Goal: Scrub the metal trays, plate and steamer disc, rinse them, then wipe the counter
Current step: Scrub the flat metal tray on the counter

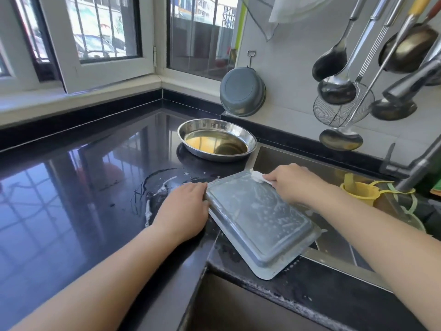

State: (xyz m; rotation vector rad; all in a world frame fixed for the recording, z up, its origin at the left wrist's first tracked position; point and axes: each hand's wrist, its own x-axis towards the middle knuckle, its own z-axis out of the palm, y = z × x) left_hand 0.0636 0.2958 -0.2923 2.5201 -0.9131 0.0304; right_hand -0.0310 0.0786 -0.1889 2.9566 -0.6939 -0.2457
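One rectangular metal tray (257,220) was laid upside down, soapy, across sink edge (334,263). Its left rim was gripped by left hand (185,211), fingers curled. White scrubber (259,176) was pinched in right hand (294,185) at far corner. Round metal plate (216,139) was set behind on wet black counter (83,187).

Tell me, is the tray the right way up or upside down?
Upside down. The tray shows its flat soapy bottom facing up, with the rim flaring out underneath, resting across the sink edge.
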